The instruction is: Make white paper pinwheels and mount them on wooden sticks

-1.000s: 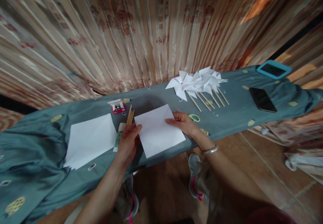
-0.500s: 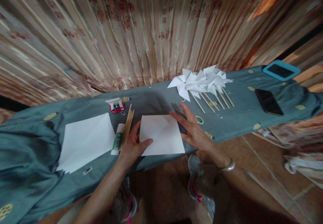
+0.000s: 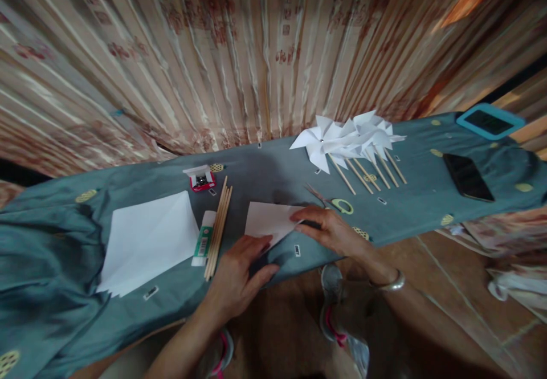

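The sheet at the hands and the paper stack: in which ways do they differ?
The left hand and right hand both touch the sheet; neither touches the stack. The sheet looks folded and shows less area; the stack lies wide, its near corners fanned out. The sheet is right of the sticks, the stack left of the glue stick. Both are white paper.

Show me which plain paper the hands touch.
The sheet right of the sticks, between left hand and right hand; the stacked sheets left of the glue stick lie untouched.

Silver bangle (image 3: 393, 283), pink-trimmed grey shoes (image 3: 331, 285)
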`<state>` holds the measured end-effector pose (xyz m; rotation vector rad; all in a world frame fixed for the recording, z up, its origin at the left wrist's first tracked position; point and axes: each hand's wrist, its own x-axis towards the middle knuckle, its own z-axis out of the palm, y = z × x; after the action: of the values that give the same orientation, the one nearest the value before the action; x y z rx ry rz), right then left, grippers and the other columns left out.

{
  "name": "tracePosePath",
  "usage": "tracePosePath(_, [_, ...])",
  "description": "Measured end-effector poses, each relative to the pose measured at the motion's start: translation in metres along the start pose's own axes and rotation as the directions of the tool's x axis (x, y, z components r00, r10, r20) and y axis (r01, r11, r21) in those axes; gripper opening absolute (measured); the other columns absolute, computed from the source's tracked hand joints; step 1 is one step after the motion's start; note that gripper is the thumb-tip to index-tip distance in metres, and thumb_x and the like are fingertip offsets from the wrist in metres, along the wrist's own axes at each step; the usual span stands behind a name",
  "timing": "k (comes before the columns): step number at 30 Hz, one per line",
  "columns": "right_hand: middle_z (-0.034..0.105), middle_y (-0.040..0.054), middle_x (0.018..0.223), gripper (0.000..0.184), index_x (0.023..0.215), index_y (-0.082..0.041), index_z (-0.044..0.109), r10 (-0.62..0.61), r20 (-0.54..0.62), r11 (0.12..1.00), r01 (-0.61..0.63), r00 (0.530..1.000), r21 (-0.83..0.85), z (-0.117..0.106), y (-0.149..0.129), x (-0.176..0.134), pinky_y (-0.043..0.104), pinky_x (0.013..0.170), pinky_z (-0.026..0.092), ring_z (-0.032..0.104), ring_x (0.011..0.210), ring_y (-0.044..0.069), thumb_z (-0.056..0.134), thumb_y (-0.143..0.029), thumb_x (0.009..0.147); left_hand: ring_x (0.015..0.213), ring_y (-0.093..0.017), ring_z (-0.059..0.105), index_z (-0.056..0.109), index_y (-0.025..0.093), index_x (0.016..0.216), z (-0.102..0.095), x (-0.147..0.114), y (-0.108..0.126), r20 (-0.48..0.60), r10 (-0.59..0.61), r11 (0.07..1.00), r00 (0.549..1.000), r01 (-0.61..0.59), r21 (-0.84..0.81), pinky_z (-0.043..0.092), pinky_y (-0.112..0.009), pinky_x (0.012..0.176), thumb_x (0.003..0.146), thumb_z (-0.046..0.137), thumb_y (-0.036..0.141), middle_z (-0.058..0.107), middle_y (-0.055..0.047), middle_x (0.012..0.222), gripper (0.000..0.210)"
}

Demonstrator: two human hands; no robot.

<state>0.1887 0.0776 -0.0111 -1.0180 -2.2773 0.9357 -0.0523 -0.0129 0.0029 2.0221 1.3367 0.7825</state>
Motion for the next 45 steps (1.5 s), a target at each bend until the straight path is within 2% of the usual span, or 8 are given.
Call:
tracePosePath(4, [0.074, 0.0055, 0.110, 0.042, 0.128, -0.022, 0.059, 0.180, -0.069, 0.981, -0.174, 0.981, 0.080, 0.008, -0.002, 0.009, 0.042, 0.089, 0.056, 0.070, 0.100, 0.024, 0.062, -0.031, 0.087, 0.101, -0.025, 0.068, 0.048, 0.011, 0.135, 0.013, -0.006, -0.005, -0.054, -0.142, 0.990, 0.988, 0.143, 0.018, 0.054, -0.039, 0.088, 0.096, 0.043, 0.038, 0.068, -0.016, 0.117, 0.048])
tracePosePath(8, [0.074, 0.0065, 0.109, 0.042, 0.128, -0.022, 0.059, 0.199, -0.110, 0.977, -0.188, 0.974, 0.099, 0.018, -0.003, 0.020, 0.040, 0.087, 0.056, 0.071, 0.098, 0.025, 0.061, -0.034, 0.087, 0.096, -0.022, 0.071, 0.027, 0.014, 0.148, 0.017, -0.010, -0.016, -0.133, -0.202, 0.978, 0.970, 0.206, 0.015, 0.056, -0.036, 0.084, 0.096, 0.042, 0.029, 0.071, -0.014, 0.113, 0.056])
tracePosePath(10, [0.074, 0.0069, 0.110, 0.040, 0.126, -0.022, 0.061, 0.185, -0.142, 0.981, -0.174, 0.972, 0.084, 0.023, -0.003, 0.025, 0.039, 0.090, 0.055, 0.070, 0.100, 0.024, 0.060, -0.034, 0.088, 0.096, -0.022, 0.070, 0.020, 0.016, 0.150, 0.015, -0.012, -0.017, -0.193, -0.171, 0.978, 0.966, 0.191, 0.088, 0.058, -0.037, 0.082, 0.095, 0.046, 0.027, 0.070, -0.014, 0.114, 0.061])
tracePosePath(13, [0.072, 0.0077, 0.114, 0.033, 0.120, -0.021, 0.065, 0.130, -0.163, 0.991, -0.128, 0.978, 0.025, 0.028, -0.003, 0.031, 0.039, 0.094, 0.053, 0.069, 0.104, 0.023, 0.058, -0.032, 0.089, 0.123, -0.027, 0.057, 0.032, 0.017, 0.145, 0.012, -0.011, -0.013, -0.253, 0.014, 0.948, 0.967, 0.068, 0.310, 0.051, -0.045, 0.097, 0.094, 0.048, 0.022, 0.056, -0.019, 0.136, 0.053])
tracePosePath(15, [0.072, 0.0082, 0.116, 0.029, 0.116, -0.021, 0.067, 0.073, -0.164, 0.997, -0.077, 0.984, -0.018, 0.030, -0.003, 0.033, 0.040, 0.097, 0.051, 0.067, 0.108, 0.023, 0.056, -0.030, 0.090, 0.135, -0.028, 0.043, 0.041, 0.017, 0.139, 0.014, -0.011, -0.008, -0.197, 0.151, 0.896, 0.969, -0.051, 0.440, 0.043, -0.049, 0.106, 0.093, 0.046, 0.016, 0.049, -0.017, 0.144, 0.046])
tracePosePath(18, [0.072, 0.0081, 0.112, 0.025, 0.111, -0.021, 0.069, 0.006, -0.161, 0.997, -0.017, 0.987, -0.070, 0.033, -0.003, 0.035, 0.040, 0.098, 0.050, 0.065, 0.108, 0.023, 0.054, -0.028, 0.092, 0.140, -0.029, 0.037, 0.045, 0.011, 0.135, 0.024, -0.012, -0.003, -0.051, 0.258, 0.831, 0.965, -0.195, 0.522, 0.039, -0.050, 0.110, 0.092, 0.047, 0.015, 0.050, -0.017, 0.143, 0.043])
tracePosePath(24, [0.071, 0.0092, 0.110, 0.023, 0.105, -0.019, 0.071, -0.063, -0.156, 0.990, 0.042, 0.986, -0.138, 0.036, -0.001, 0.034, 0.041, 0.095, 0.051, 0.064, 0.104, 0.022, 0.053, -0.025, 0.094, 0.142, -0.033, 0.032, 0.041, 0.010, 0.139, 0.040, -0.018, -0.005, 0.120, 0.144, 0.835, 0.982, -0.186, 0.518, 0.035, -0.055, 0.111, 0.089, 0.057, 0.028, 0.043, -0.019, 0.149, 0.055])
tracePosePath(45, [0.069, 0.0096, 0.113, 0.023, 0.107, -0.018, 0.071, -0.128, -0.180, 0.968, 0.084, 0.975, -0.237, 0.044, 0.003, 0.033, 0.042, 0.097, 0.050, 0.062, 0.106, 0.023, 0.052, -0.024, 0.095, 0.143, -0.036, 0.029, 0.033, 0.009, 0.144, 0.046, -0.023, -0.008, 0.144, 0.091, 0.823, 0.985, -0.156, 0.545, 0.032, -0.054, 0.113, 0.087, 0.059, 0.033, 0.036, -0.021, 0.152, 0.067])
